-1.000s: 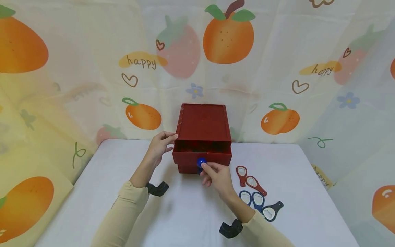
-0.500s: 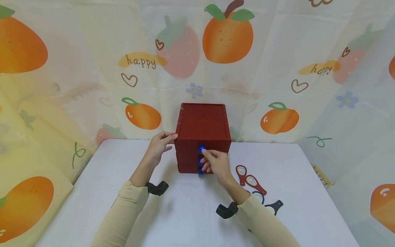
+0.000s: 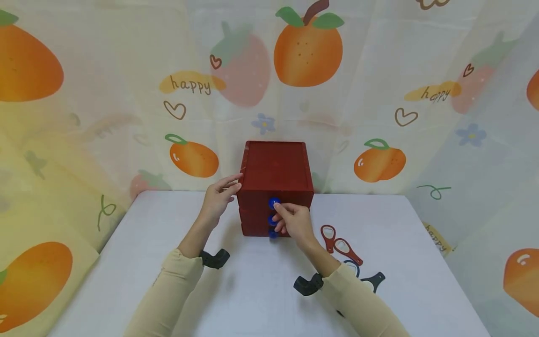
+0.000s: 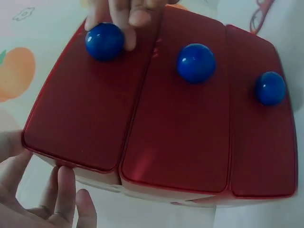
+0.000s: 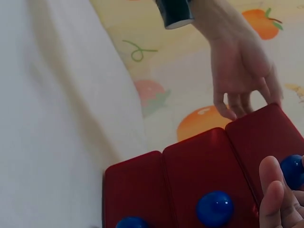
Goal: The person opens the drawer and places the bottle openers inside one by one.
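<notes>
A dark red drawer cabinet (image 3: 275,166) stands at the back middle of the table. Its three drawers sit flush, each with a round blue knob; the middle knob (image 4: 196,63) and bottom knob (image 4: 270,88) show best in the left wrist view. With thumb and fingers, my right hand (image 3: 296,222) pinches the top knob (image 3: 273,202). My left hand (image 3: 215,201) rests against the cabinet's left side near the upper front corner, fingers mostly straight. In the left wrist view, the left fingers (image 4: 66,190) lie along the cabinet's side wall.
Right of the cabinet lie two red bottle openers (image 3: 347,251), a blue one (image 3: 353,268) and a black one (image 3: 375,281), partly covered by the right sleeve. A fruit-print curtain (image 3: 311,112) hangs right behind the cabinet. Both wrists carry black camera mounts.
The top drawer stood pulled out a second ago and is now in, pushed away from me by my right hand. My left fingers have spread slightly on the cabinet's side.
</notes>
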The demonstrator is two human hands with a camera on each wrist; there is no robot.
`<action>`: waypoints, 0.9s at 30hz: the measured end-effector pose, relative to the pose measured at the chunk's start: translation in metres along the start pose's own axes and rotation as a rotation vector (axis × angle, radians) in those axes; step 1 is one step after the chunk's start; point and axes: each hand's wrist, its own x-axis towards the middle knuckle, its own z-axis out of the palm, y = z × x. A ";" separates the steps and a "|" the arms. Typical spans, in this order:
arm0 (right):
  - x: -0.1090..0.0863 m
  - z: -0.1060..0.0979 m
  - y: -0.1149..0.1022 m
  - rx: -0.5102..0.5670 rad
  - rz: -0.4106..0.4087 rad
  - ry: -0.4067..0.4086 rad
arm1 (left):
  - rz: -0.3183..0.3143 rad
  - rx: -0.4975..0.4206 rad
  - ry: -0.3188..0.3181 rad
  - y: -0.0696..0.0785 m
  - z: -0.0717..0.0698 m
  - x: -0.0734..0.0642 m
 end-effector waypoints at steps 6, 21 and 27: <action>-0.002 0.003 0.001 0.038 -0.017 0.021 | 0.140 0.103 -0.002 -0.012 0.001 0.001; 0.003 0.000 0.002 0.083 -0.024 0.013 | 0.337 0.259 0.029 -0.020 0.001 0.000; 0.002 -0.002 0.004 0.069 -0.016 -0.011 | 0.332 0.267 0.039 -0.020 0.000 -0.004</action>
